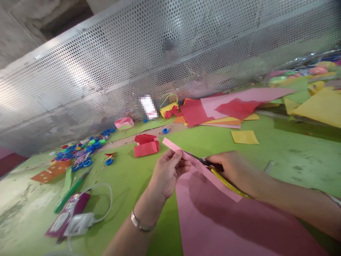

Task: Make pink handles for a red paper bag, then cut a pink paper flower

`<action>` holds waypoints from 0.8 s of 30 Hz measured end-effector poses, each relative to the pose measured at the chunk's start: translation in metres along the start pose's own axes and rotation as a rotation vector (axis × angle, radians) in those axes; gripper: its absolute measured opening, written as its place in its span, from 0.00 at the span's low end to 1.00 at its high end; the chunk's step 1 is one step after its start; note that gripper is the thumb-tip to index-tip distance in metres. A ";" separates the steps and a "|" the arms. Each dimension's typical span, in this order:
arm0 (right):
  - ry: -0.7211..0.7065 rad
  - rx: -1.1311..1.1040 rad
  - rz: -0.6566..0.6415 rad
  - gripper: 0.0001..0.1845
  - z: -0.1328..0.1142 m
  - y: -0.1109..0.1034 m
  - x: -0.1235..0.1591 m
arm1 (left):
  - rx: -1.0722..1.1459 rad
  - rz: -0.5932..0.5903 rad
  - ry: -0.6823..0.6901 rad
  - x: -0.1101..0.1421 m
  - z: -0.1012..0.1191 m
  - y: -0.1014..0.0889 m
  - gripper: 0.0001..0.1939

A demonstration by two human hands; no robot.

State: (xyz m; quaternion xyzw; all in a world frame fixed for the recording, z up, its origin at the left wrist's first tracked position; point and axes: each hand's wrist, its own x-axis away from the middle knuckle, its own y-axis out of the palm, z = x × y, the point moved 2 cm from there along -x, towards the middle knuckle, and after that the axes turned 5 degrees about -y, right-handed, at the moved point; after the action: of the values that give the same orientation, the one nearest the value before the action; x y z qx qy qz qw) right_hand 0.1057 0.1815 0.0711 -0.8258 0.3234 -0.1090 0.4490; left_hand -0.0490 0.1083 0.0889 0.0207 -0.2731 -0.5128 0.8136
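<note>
My left hand pinches a narrow strip of pink paper near its far end, which sticks out past the fingers. In my right hand is a pair of scissors with a yellow handle and dark blades. The blades lie along the strip and point at my left fingertips. I cannot tell whether they are cutting at this instant. Below both hands, a large pink sheet lies on the green table. A folded red paper box sits just beyond my left hand.
Colored paper sheets pile up at the back, near a small yellow paper bag. A yellow square lies to the right. On the left are bottle caps, a green-handled cutter and a white charger. Perforated metal rises behind.
</note>
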 end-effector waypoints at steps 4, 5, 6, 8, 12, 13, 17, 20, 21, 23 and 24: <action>0.020 0.032 -0.026 0.15 0.000 -0.001 -0.001 | -0.005 -0.007 0.021 0.000 -0.001 0.000 0.11; 0.023 0.042 -0.028 0.15 0.000 -0.001 -0.002 | -0.005 -0.011 0.023 0.000 -0.002 0.000 0.11; 0.025 0.052 -0.032 0.14 0.000 -0.001 -0.002 | -0.004 -0.012 0.021 0.000 -0.003 0.000 0.10; 0.030 0.067 -0.036 0.13 0.001 0.000 -0.003 | 0.003 -0.011 0.010 0.000 -0.004 0.001 0.10; 0.037 0.038 -0.054 0.12 0.000 0.001 -0.001 | 0.017 0.012 -0.001 0.001 -0.004 0.002 0.09; 0.029 0.029 -0.055 0.12 0.000 0.002 -0.001 | 0.019 0.017 -0.004 0.001 -0.004 0.002 0.09; 0.018 0.049 -0.025 0.12 0.002 0.002 -0.001 | 0.031 0.028 -0.022 0.001 -0.004 0.002 0.10; 0.027 0.058 -0.024 0.12 0.003 0.003 -0.002 | 0.037 0.015 -0.017 0.001 -0.004 0.002 0.11; 0.027 0.054 -0.027 0.11 0.004 0.003 -0.003 | 0.038 0.009 -0.016 0.001 -0.004 0.002 0.12; 0.026 0.045 -0.032 0.11 0.003 0.002 -0.002 | 0.037 0.001 -0.018 0.001 -0.003 0.002 0.11; 0.025 0.043 -0.034 0.11 0.003 0.002 -0.002 | 0.034 -0.001 -0.019 0.001 -0.003 0.001 0.11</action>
State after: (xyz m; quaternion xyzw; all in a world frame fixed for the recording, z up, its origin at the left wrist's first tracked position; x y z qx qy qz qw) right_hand 0.1049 0.1838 0.0679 -0.8200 0.3125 -0.1339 0.4605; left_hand -0.0459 0.1072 0.0872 0.0297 -0.2897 -0.5086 0.8103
